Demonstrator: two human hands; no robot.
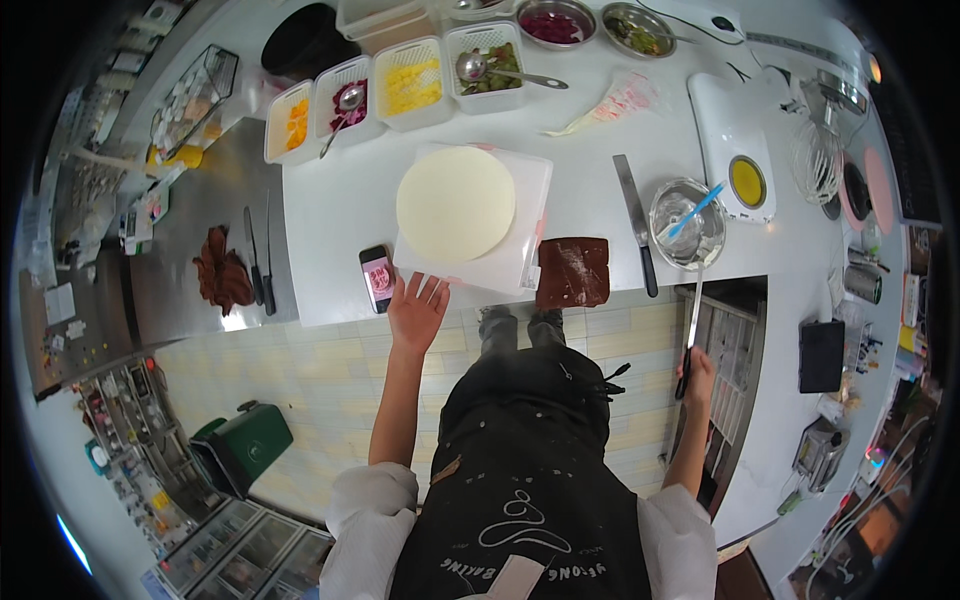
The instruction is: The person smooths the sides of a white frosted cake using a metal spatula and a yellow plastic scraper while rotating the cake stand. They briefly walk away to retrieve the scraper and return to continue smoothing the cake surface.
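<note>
My left hand, palm up with fingers apart, is at the near edge of a pale board. A round cream-coloured cake or disc lies on that board. A smartphone with a lit screen is just left of my fingers. My right hand grips the black handle of a long metal spatula, its blade reaching up to the rim of a metal bowl. White cream residue coats the bowl, and a blue-handled spatula rests in it. A folded brown cloth lies between board and bowl.
White baskets of cut fruit line the back, beside metal bowls. A piping bag, another spatula and a white scale lie to the right. Knives and a crumpled brown cloth lie left. A green bin stands on the floor.
</note>
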